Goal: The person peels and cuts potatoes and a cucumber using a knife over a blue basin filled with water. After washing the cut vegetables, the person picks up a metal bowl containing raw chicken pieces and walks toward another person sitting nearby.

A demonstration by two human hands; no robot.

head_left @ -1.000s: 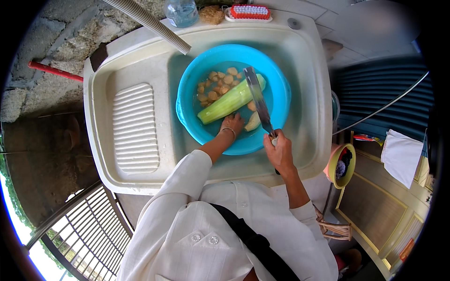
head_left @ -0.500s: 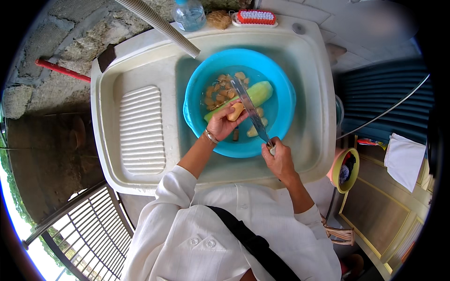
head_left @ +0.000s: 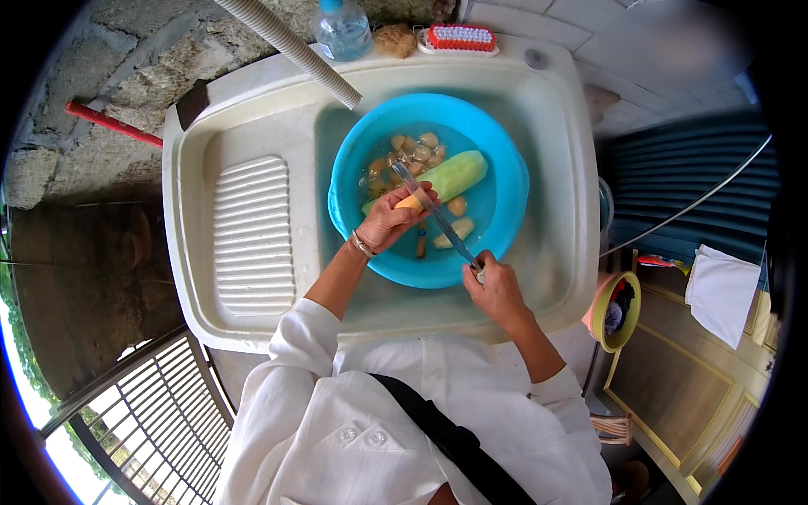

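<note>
My left hand [head_left: 387, 222] is closed round a pale orange vegetable piece [head_left: 410, 203], its exact kind unclear, over a turquoise basin [head_left: 515, 206] of water. In my right hand [head_left: 500, 292] is the handle of a long knife [head_left: 449, 225]. Its blade slants up and left, across the vegetable piece and close to my left fingers. Below the blade lies a peeled light green gourd [head_left: 463, 172], partly hidden by my left hand. Several tan rounded pieces [head_left: 421, 153] lie in the water beyond it. A pale peeled piece [head_left: 454, 233] and a small brown object [head_left: 421, 244] are nearer me.
The basin stands in a cream sink [head_left: 581, 168] with a ribbed drainboard [head_left: 252, 236] at left. A grey corrugated hose [head_left: 295, 55] hangs over it. Along the back rim are a clear bottle [head_left: 343, 34], a brown scrubber [head_left: 394, 39] and a red brush [head_left: 460, 37].
My left hand has turned over the vegetable piece, showing more of its back. The knife has shifted slightly left and down, with its blade still across the piece.
</note>
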